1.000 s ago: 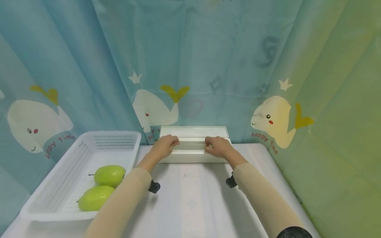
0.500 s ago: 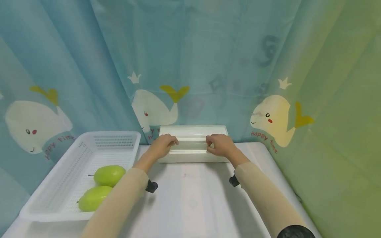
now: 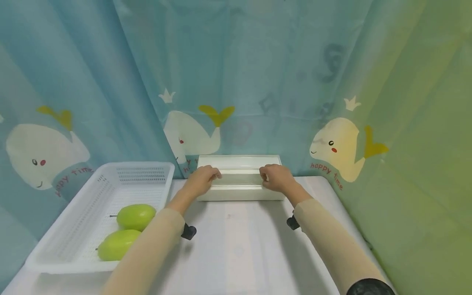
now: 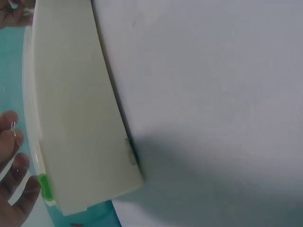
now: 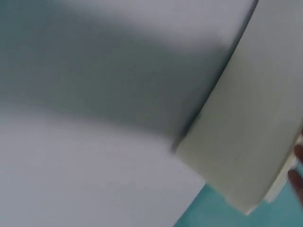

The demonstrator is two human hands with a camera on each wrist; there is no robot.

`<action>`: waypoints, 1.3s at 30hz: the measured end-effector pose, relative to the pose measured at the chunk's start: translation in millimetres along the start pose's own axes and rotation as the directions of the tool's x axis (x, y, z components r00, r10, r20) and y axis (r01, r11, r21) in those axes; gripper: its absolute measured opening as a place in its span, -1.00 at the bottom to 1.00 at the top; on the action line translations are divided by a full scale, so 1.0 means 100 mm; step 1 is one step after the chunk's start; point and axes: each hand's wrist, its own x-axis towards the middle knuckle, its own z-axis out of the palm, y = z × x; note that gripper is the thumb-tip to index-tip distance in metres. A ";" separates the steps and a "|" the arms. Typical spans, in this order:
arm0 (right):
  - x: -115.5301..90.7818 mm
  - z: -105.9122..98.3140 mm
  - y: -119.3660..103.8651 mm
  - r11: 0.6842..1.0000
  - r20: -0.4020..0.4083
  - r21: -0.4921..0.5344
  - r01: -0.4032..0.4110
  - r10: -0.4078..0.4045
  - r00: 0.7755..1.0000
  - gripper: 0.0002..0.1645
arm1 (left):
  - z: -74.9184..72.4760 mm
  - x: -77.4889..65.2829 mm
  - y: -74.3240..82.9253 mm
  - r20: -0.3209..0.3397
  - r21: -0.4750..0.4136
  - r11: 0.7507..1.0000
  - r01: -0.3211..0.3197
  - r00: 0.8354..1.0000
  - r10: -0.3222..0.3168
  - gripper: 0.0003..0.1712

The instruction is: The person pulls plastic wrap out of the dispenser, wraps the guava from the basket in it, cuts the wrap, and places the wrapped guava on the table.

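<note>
A long white cling film dispenser [image 3: 236, 193] stands at the far side of the table, its lid [image 3: 239, 162] raised at the back. My left hand [image 3: 200, 180] is over its left end, thumb and index finger pinching a clear edge of cling film [image 4: 13, 126]. Beside the lower fingers of that hand sits a green slider [image 4: 46, 187] on the dispenser's edge. Over the right end, my right hand [image 3: 277, 178] has thumb and index finger brought together at the film. The film between the hands is see-through and hard to make out. In the right wrist view only fingertips [image 5: 297, 177] show.
To the left, a white plastic basket [image 3: 55, 229] holds two green fruits, a farther one [image 3: 136, 217] and a nearer one [image 3: 117, 245], each with a stem. A blue curtain [image 3: 258, 82] with whale prints hangs right behind the dispenser. A green curtain [image 3: 424, 184] borders the right side.
My right hand has shifted to the right along the dispenser, widening the gap between the hands. The left hand has moved slightly left. The dispenser and basket stay nearly in place.
</note>
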 end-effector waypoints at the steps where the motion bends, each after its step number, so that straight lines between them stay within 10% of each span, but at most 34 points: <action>1: -0.01 0.00 0.02 0.999 0.003 0.038 0.020 -0.021 1.000 -0.76 | 0.00 -0.01 0.00 0.002 0.000 1.000 0.004 1.000 -0.004 -0.78; 11: -0.03 0.00 0.15 0.963 -0.052 0.234 0.131 -0.122 0.991 -0.84 | -0.07 -0.07 -0.05 0.000 -0.010 1.000 -0.024 1.000 0.024 -0.78; 31: -0.18 -0.10 0.23 0.995 -0.045 0.052 0.082 -0.080 0.996 -0.89 | -0.16 -0.11 -0.07 0.053 -0.033 0.996 -0.085 0.995 0.087 -0.80; 39: -0.24 -0.14 0.28 0.986 -0.046 0.150 0.069 -0.063 0.997 -0.89 | -0.24 -0.17 -0.09 0.163 -0.078 0.995 -0.059 0.984 0.071 -0.73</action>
